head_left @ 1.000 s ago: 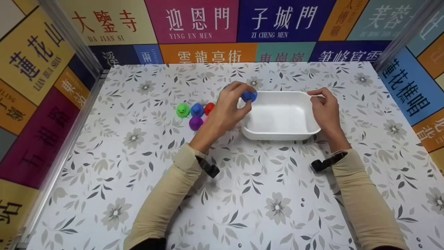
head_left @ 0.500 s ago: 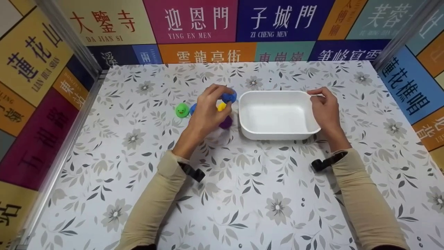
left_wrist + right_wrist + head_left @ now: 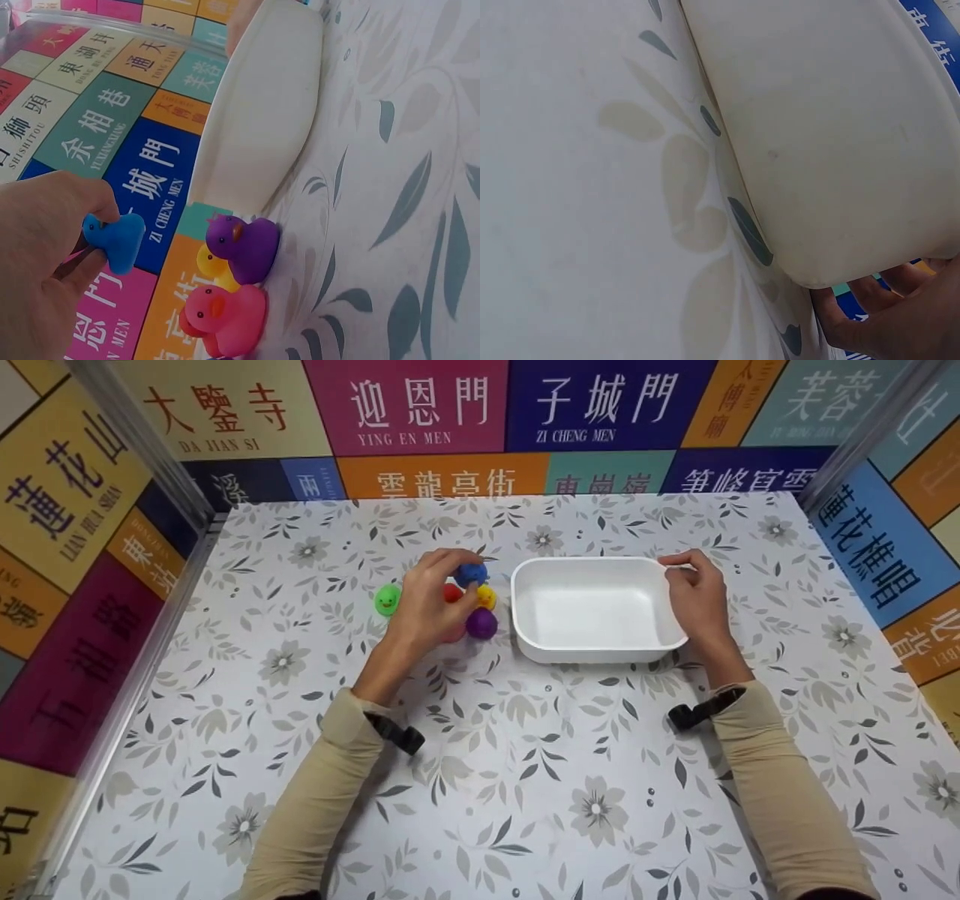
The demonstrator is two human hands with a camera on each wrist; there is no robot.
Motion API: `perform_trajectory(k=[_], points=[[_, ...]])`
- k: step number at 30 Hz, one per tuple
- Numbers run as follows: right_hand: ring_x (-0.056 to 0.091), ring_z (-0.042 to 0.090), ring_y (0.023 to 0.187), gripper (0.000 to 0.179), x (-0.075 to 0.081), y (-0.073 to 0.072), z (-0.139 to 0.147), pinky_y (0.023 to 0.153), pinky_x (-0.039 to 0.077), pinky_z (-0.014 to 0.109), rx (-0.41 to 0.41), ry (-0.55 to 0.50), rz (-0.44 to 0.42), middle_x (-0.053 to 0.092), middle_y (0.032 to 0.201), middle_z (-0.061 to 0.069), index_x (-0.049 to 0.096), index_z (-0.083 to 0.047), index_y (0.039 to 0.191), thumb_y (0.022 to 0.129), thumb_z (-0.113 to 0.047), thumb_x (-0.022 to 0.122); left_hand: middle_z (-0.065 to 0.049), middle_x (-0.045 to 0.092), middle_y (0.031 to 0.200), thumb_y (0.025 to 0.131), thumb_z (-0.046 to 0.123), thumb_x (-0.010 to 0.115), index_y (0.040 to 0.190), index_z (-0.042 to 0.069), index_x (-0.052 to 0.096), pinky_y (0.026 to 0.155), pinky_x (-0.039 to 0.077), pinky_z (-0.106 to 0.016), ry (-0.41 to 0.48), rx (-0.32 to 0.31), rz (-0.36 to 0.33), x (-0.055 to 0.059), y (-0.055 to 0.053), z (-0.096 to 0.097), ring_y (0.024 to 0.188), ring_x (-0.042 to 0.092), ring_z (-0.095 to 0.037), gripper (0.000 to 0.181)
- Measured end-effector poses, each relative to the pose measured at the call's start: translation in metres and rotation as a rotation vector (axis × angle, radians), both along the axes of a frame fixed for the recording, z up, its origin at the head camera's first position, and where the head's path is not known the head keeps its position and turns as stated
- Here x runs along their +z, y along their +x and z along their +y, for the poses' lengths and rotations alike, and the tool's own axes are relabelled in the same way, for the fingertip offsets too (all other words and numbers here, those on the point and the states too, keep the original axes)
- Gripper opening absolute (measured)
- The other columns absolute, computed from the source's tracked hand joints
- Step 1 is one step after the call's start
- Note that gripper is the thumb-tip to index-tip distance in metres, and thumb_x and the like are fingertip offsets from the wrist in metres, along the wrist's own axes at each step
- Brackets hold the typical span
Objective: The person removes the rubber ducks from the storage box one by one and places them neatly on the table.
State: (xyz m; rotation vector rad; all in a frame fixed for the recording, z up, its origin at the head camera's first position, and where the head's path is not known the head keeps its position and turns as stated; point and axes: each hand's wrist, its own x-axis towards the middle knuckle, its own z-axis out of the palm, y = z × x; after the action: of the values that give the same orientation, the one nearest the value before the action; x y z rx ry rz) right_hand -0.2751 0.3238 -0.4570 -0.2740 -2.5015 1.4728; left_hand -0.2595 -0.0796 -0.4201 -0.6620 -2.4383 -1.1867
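Observation:
My left hand (image 3: 427, 600) pinches a blue rubber duck (image 3: 472, 574) between thumb and fingers, held over a group of small ducks. In the left wrist view that blue duck (image 3: 118, 240) hangs left of a purple duck (image 3: 246, 247), a yellow duck (image 3: 216, 266) and a pink duck (image 3: 232, 319). A red duck (image 3: 453, 592) shows partly beyond my thumb; a green duck (image 3: 388, 600) sits left of the hand. My right hand (image 3: 697, 600) grips the right end of a white plastic box (image 3: 600, 654), its curled fingers at the rim.
The box stands upright on a floral tablecloth (image 3: 487, 780), just right of the ducks, with nothing inside. Panels with Chinese lettering (image 3: 427, 405) wall off the back and both sides. A black wrist camera (image 3: 397, 735) is strapped to each forearm.
My left hand has moved left with the blue duck, from the box's left rim to over the other ducks. My right hand keeps its grip on the box.

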Motion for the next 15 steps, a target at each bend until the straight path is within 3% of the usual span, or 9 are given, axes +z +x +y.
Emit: perform_trajectory(k=[8, 15], points=[[0.069, 0.010, 0.089, 0.033, -0.002, -0.001, 0.001, 0.075, 0.053, 0.026, 0.005, 0.007, 0.017, 0.075, 0.092, -0.013, 0.071, -0.019, 0.130, 0.109, -0.028, 0.047, -0.010, 0.075, 0.131, 0.098, 0.010, 0.072, 0.126, 0.009, 0.078, 0.109, 0.057, -0.033, -0.002, 0.002, 0.031, -0.004, 0.002, -0.015, 0.119, 0.070, -0.023, 0.029], [0.068, 0.011, 0.091, 0.033, -0.001, 0.000, 0.000, 0.077, 0.052, 0.027, 0.008, 0.008, 0.019, 0.075, 0.093, -0.011, 0.071, -0.020, 0.130, 0.109, -0.029, 0.047, -0.007, 0.075, 0.132, 0.099, 0.015, 0.076, 0.128, 0.012, 0.079, 0.111, 0.058, -0.038, -0.013, 0.020, 0.010, -0.003, 0.007, -0.030, 0.125, 0.069, -0.022, 0.029]])
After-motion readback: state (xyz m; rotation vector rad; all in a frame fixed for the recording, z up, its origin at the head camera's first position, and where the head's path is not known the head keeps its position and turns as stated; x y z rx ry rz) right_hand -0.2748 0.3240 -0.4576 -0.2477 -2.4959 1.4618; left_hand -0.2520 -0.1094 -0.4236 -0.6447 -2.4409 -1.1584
